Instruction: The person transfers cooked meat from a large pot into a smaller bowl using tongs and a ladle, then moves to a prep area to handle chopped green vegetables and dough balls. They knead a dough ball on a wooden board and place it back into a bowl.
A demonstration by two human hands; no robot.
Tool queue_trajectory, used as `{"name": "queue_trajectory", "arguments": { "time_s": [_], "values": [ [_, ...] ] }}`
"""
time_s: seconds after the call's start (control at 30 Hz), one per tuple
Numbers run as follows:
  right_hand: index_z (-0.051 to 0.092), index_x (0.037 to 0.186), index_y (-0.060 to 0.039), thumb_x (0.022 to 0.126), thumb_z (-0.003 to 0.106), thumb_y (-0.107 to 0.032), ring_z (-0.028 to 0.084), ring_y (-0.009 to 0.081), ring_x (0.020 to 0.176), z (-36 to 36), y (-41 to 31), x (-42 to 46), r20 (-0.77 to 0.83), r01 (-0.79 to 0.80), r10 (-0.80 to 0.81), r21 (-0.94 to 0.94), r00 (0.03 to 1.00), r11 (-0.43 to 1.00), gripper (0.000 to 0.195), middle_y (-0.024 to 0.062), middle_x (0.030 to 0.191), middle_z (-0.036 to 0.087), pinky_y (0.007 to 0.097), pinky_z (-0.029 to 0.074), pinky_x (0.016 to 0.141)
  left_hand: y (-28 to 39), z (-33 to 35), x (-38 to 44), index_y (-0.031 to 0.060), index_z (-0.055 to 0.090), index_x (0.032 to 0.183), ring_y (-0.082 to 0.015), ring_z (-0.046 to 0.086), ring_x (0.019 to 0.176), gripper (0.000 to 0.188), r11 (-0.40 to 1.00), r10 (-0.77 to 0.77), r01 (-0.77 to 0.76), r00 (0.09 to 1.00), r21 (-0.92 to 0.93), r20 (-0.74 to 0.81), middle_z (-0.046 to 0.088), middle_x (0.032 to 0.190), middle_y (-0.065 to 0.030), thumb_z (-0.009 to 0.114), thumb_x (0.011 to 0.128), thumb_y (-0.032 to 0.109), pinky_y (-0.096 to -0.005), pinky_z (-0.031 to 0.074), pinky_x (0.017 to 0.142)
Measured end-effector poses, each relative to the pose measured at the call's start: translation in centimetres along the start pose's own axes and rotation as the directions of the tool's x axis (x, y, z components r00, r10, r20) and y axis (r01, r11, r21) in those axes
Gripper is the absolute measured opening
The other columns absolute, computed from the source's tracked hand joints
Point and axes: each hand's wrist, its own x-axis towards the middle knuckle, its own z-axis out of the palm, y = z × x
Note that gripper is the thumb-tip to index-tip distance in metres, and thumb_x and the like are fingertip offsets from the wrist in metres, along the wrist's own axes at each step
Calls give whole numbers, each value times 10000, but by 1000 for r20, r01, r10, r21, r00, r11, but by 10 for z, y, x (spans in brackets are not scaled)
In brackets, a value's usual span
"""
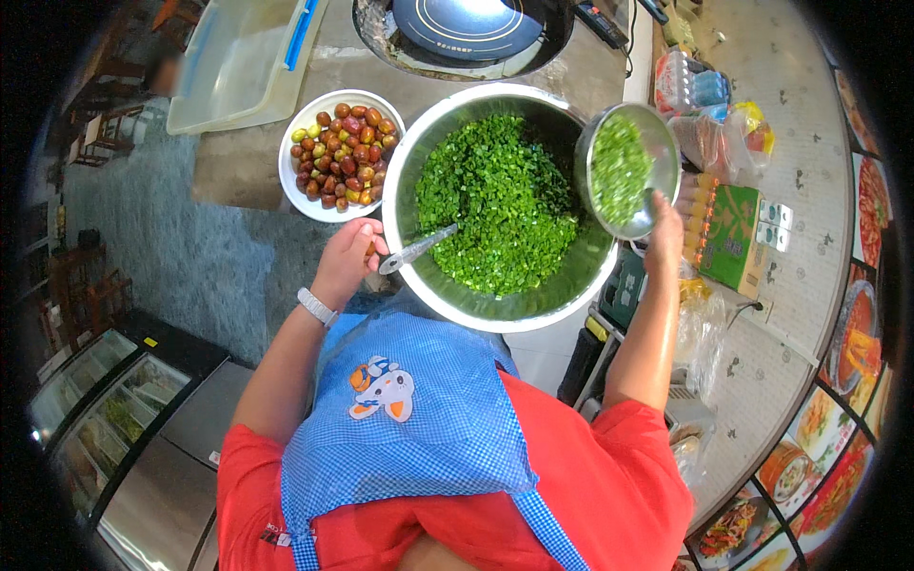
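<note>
My right hand grips the rim of a small stainless steel bowl, tilted over the right edge of a large metal basin. Pale chopped greens lie inside the small bowl. Finely chopped green leaves, like chives, fill much of the large basin. A metal spoon handle leans across the basin's left rim, its lower end buried in the greens. Beside that handle, the curled fingers of my left hand pinch a small brown thing, apparently a jujube.
A white bowl of jujubes stands left of the basin. Beyond are a clear plastic bin and a round induction hob set in the counter. A green carton and plastic bags sit at the right.
</note>
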Motion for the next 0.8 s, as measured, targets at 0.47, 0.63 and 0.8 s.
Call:
{"name": "queue_trajectory", "arguments": {
  "time_s": [0.47, 0.63, 0.8],
  "values": [
    [617, 1128, 35, 935, 575, -321, 589, 196, 954, 10, 28, -15, -192, 126, -75, 269, 978, 955, 408, 96, 1072, 626, 349, 467, 836, 14, -6, -4, 33, 550, 868, -101, 507, 525, 225, 995, 61, -78, 960, 54, 273, 556, 672, -24, 429, 982, 184, -262, 409, 494],
    [614, 1067, 36, 910, 603, -359, 544, 176, 870, 33, -75, -77, -274, 260, -207, 173, 939, 950, 425, 59, 974, 598, 327, 436, 786, 20, -46, -46, 11, 535, 829, -123, 529, 505, 222, 981, 194, -187, 910, -55, 367, 560, 648, -49, 445, 965, 161, -288, 437, 504],
    [638, 1084, 20, 914, 589, -370, 546, 185, 958, 51, -125, -91, -129, 412, -396, 152, 909, 898, 428, 75, 1051, 611, 330, 425, 862, 27, -104, -109, 7, 517, 804, -115, 509, 502, 316, 963, 261, -265, 848, -57, 462, 520, 614, -33, 449, 1012, 234, -285, 420, 484]
  ]
}}
